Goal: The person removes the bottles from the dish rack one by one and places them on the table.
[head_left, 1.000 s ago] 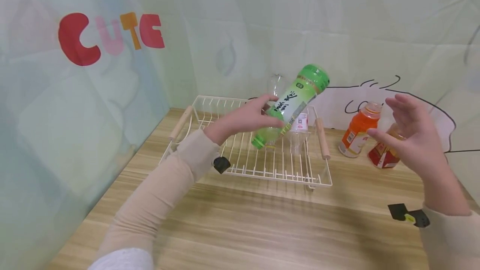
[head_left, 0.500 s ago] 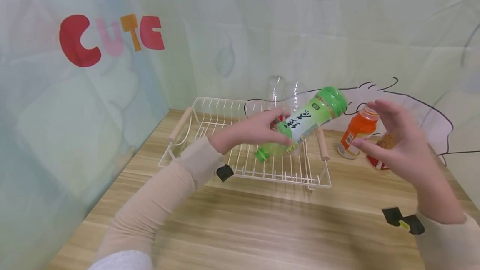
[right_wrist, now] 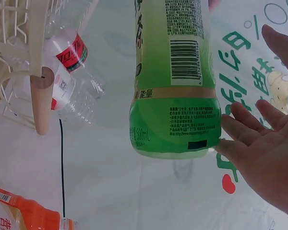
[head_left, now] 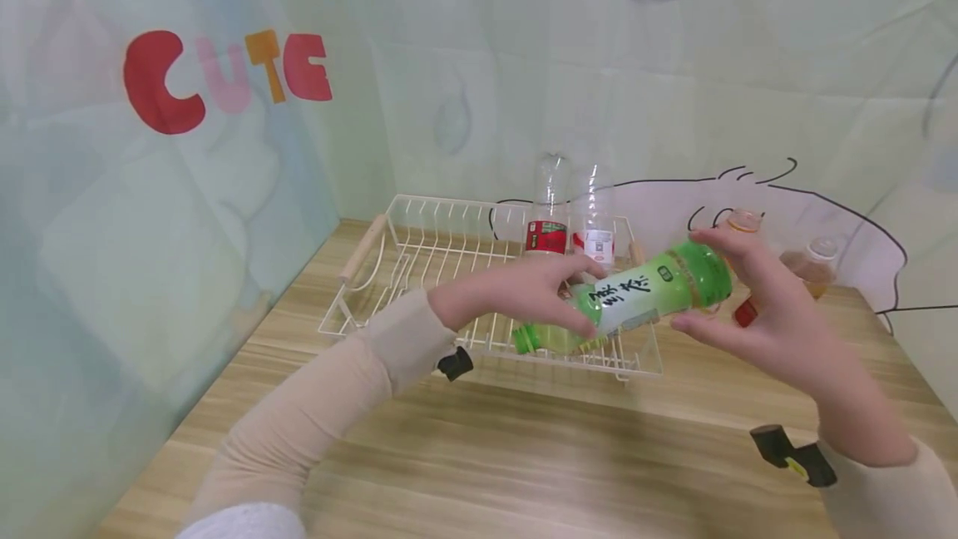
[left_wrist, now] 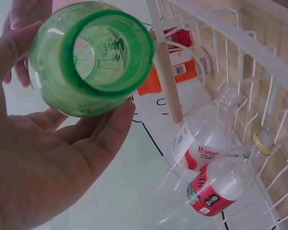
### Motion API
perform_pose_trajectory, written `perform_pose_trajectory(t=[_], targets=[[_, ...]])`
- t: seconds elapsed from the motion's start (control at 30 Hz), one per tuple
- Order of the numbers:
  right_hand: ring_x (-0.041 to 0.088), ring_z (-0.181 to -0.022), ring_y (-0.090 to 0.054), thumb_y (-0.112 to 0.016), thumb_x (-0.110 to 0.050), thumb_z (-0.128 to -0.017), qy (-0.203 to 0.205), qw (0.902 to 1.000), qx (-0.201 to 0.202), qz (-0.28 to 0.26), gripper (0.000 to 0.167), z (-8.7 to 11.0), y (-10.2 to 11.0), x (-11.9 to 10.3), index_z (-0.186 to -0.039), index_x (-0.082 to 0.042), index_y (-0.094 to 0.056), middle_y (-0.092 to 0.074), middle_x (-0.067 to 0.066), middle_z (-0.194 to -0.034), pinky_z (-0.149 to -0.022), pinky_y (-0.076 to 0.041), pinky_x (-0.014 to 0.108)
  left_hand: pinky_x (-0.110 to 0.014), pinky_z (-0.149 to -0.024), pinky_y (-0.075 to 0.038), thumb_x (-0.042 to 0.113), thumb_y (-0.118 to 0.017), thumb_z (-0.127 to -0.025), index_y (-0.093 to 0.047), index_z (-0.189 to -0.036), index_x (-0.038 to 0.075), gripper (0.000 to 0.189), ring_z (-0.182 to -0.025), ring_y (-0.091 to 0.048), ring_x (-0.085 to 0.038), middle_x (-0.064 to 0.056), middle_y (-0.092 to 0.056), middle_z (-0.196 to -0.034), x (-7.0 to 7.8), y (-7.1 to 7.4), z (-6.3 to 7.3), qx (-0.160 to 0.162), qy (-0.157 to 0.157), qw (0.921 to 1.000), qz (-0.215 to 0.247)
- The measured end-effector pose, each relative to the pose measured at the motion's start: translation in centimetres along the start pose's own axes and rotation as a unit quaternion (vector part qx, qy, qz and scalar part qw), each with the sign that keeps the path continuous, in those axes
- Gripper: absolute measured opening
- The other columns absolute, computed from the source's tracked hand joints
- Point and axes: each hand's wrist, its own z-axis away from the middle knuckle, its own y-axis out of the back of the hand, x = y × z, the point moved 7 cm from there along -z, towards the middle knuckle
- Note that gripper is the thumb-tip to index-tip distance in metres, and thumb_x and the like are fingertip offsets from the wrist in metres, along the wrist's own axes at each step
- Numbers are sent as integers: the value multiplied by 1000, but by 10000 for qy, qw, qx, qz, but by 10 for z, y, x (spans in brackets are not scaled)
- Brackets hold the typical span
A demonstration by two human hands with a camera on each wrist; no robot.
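Observation:
My left hand (head_left: 524, 294) grips a green tea bottle (head_left: 636, 294) near its neck, holding it tilted over the right part of a white wire dish rack (head_left: 636, 373). The bottle's uncapped mouth points left and lower, its base right and higher. At the base is my right hand (head_left: 778, 323), thumb and fingers spread to either side. In the right wrist view, its straight fingers (right_wrist: 240, 132) are right at the bottle's edge. Two clear plastic bottles, one red-labelled (head_left: 546, 237) and one white-labelled (head_left: 597, 246), stand neck down in the rack.
Behind my right hand, partly hidden, stand an orange bottle (right_wrist: 36, 213) and a bottle with a red label (head_left: 819, 260). The rack has wooden handles (head_left: 364, 248) at both ends. A printed cloth backdrop (head_left: 479, 90) rises behind the wooden table (head_left: 479, 456).
The tea bottle has swung down and right, from steeply tilted to nearly level, with my left hand moving slightly right and down. My right hand has moved left and down to the bottle's base.

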Motion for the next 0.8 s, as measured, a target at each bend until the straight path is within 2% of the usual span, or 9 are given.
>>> perform_pose_trajectory(t=[0.07,0.2,0.33,0.5,0.57,0.8], targets=[[8,-110,-49,-86,15,-50,90,9998,-21,-156,97,1,-2,-3,-137,0,-46,-51,-4,-130,-81,-43,9,-22,-71,-54,29,-76,-80,-44,-140,16,69,-103,-58,-15,-4,-57,-127,2,-2,0,-29,-75,9999,-110],[9,-107,-48,-85,14,-51,45,9995,-119,-301,94,2,-6,-7,-136,-1,-48,-52,-7,-131,-69,-44,9,-22,-74,-53,28,-75,-81,-46,-137,14,65,-102,-57,-14,-3,-58,-121,7,-7,1,-124,-271,9993,-214],[6,-114,-48,-87,11,-53,-9,9990,-371,-266,92,4,-12,-9,-136,-4,-49,-50,-10,-133,-72,-49,10,-22,-75,-53,26,-75,-81,-48,-133,13,60,-100,-57,-13,0,-58,-116,10,-11,2,-242,-448,9985,-203],[3,-110,-49,-89,2,-56,81,9973,-720,-91,88,6,-19,-13,-134,-8,-51,-53,-1,-132,-78,-47,10,-22,-77,-52,27,-75,-81,-49,-132,12,59,-100,-57,-13,0,-58,-115,15,-15,3,-328,-632,9970,-312],[3,-110,-49,-90,-2,-57,133,9961,-867,0,86,7,-22,-14,-134,-9,-52,-55,3,-131,-79,-46,10,-22,-79,-51,28,-75,-81,-48,-133,11,61,-101,-57,-12,0,-59,-117,16,-17,4,-383,-612,9969,-325],[6,-111,-50,-90,-14,-62,184,9912,-1238,422,76,12,-31,-16,-130,-13,-56,-58,2,-126,-83,-47,14,-23,-81,-50,33,-74,-81,-47,-135,16,62,-104,-55,-11,0,-58,-120,17,-22,5,-514,-430,9971,-360]])
